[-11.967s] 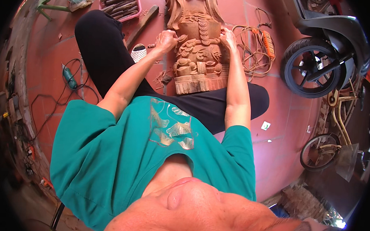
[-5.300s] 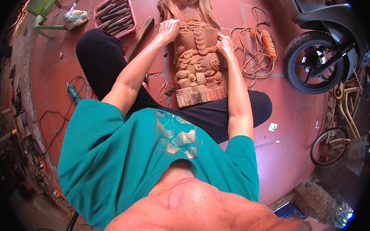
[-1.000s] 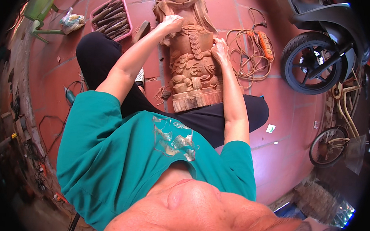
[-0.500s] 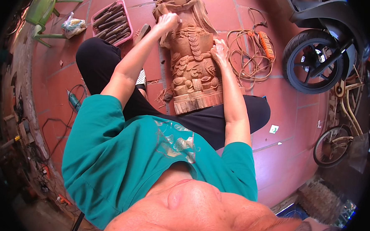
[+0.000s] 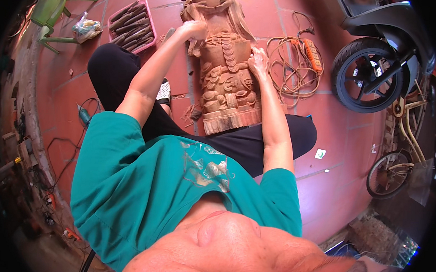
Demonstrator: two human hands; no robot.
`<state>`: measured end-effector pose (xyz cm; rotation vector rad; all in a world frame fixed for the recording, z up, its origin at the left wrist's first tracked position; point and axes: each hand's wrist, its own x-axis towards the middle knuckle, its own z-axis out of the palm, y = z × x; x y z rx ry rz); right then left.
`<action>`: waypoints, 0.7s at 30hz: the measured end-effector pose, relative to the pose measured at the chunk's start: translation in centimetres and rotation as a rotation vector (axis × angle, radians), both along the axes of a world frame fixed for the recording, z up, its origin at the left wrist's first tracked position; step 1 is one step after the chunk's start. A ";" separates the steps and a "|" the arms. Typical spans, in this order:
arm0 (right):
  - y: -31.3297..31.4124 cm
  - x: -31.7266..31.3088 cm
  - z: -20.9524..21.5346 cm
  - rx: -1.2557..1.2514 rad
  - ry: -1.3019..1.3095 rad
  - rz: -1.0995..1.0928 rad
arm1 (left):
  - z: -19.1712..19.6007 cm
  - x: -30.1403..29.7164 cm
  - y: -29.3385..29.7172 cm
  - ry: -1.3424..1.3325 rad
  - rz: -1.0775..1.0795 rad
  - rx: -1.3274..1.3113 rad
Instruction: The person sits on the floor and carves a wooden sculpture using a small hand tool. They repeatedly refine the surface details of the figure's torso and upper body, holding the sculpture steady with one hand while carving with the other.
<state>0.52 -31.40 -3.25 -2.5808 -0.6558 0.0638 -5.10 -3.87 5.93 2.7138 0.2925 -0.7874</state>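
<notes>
- The big carved statue of reddish-brown wood [image 5: 224,62] lies lengthwise on the red tiled floor [image 5: 181,80], its fringed base resting against the person's black-trousered lap.
- Left hand [image 5: 194,30] is up on the statue's left edge near the upper part, fingers curled into a loose fist against the wood; whether it pinches anything, I cannot tell.
- Right hand [image 5: 257,61] sits on the statue's right side at mid-height, fingers bent and pressed down onto the carved scales.
- Both forearms stretch out from the teal shirt, one each side of the carving.
- Beside the left arm, a pink plastic tray [image 5: 133,25] packed with dark-handled chisels lies on the tiles.
- Further left, a green plastic stool [image 5: 54,9] with a clear bag [image 5: 85,29] next to it.
- To the right of the statue, a coiled tan cable with an orange power strip [image 5: 313,55].
- Beyond that, a scooter's black front wheel [image 5: 366,82], and a bicycle [image 5: 399,155] at the right edge.
- Wood chips [image 5: 194,112] are scattered by the statue's base.
</notes>
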 end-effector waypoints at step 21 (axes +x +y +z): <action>0.2 -0.4 0.5 0.031 -0.045 -0.004 | -1.2 -0.4 1.1 -0.265 0.062 -0.073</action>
